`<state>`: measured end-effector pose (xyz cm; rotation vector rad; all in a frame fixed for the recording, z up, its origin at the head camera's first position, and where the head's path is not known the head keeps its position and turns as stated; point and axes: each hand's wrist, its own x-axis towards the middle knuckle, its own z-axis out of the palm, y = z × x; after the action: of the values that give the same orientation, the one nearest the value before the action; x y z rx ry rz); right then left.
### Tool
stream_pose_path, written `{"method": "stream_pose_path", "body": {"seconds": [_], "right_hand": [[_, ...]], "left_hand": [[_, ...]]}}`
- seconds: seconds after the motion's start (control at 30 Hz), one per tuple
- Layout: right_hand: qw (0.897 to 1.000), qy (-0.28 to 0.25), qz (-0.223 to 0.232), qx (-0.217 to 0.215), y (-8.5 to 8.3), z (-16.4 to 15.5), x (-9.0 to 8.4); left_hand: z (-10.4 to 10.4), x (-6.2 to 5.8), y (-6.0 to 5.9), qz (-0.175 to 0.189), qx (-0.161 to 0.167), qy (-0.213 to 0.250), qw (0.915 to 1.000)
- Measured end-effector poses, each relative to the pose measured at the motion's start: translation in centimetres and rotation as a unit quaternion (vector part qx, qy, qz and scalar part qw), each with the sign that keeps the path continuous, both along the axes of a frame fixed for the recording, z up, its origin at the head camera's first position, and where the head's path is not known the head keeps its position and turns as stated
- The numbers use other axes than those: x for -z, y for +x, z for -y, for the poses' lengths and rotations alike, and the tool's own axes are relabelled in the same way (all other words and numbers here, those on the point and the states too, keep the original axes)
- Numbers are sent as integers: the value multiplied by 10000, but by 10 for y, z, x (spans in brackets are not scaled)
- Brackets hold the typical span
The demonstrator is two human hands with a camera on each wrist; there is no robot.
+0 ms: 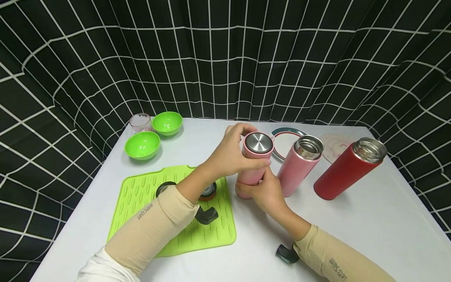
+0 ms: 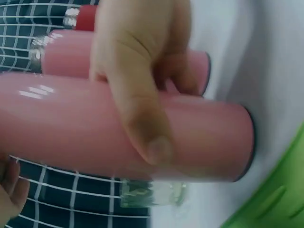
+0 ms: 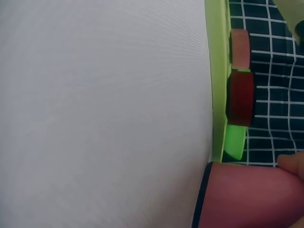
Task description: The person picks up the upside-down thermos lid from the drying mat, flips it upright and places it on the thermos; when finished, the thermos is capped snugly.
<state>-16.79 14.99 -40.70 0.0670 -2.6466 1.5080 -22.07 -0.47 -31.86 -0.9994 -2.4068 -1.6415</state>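
Pink capped flask (image 1: 254,162): upright on desk (image 1: 352,219), long axis vertical. Left hand (image 1: 230,152) fingers curl round cap end; right hand (image 1: 266,192) fingers wrap lower body.

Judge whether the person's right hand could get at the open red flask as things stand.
Probably yes: the red flask stands alone on the hand's side, but the right hand now grips the capped pink flask.
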Motion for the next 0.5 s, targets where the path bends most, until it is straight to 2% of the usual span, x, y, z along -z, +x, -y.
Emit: {"method": "stream_pose_path", "body": {"seconds": [0.03, 0.17, 0.3, 0.43, 0.5], "right_hand": [[10000, -22, -5, -4, 0, 0, 0], [10000, -69, -18, 4, 0, 0, 1], [10000, -15, -64, -9, -1, -1, 1], [9999, -61, -124, -42, -2, -1, 3], [9998, -74, -145, -84, -2, 0, 3]], "left_hand": [[0, 0, -2, 19, 28, 14, 10000], [5, 1, -7, 193, 545, 200, 9981], [4, 3, -6, 143, 485, 270, 9984], [4, 3, -6, 454, 886, 686, 9927], [4, 3, -4, 612, 905, 671, 9917]]}}
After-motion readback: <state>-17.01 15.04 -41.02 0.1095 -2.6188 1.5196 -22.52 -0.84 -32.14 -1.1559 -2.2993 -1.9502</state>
